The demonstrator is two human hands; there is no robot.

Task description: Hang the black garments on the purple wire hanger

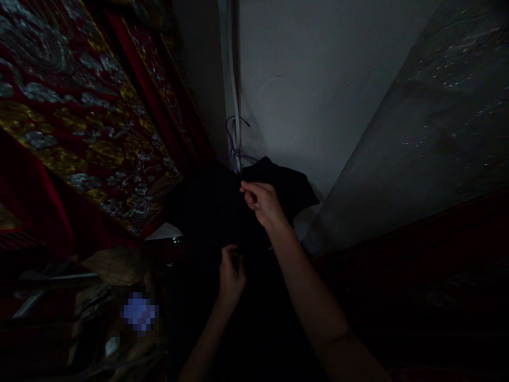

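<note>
A black shirt [278, 183] with short sleeves hangs on a thin dark hanger [231, 132] in front of a wall corner. My right hand [262, 204] is closed in a pinch at the front of the shirt, just below the neck. Lower down, my left hand [233, 276] curls its fingers against the shirt's front. The cloth is so dark that its folds and edges, and what exactly lies between the fingers of either hand, are hard to make out.
A pale strip [234, 79] runs down the corner behind the hanger. On the left hangs red cloth [99, 127] with gold and silver embroidery. Clear plastic sheeting [429, 116] covers the right side. Blurred clutter [119, 268] fills the lower left.
</note>
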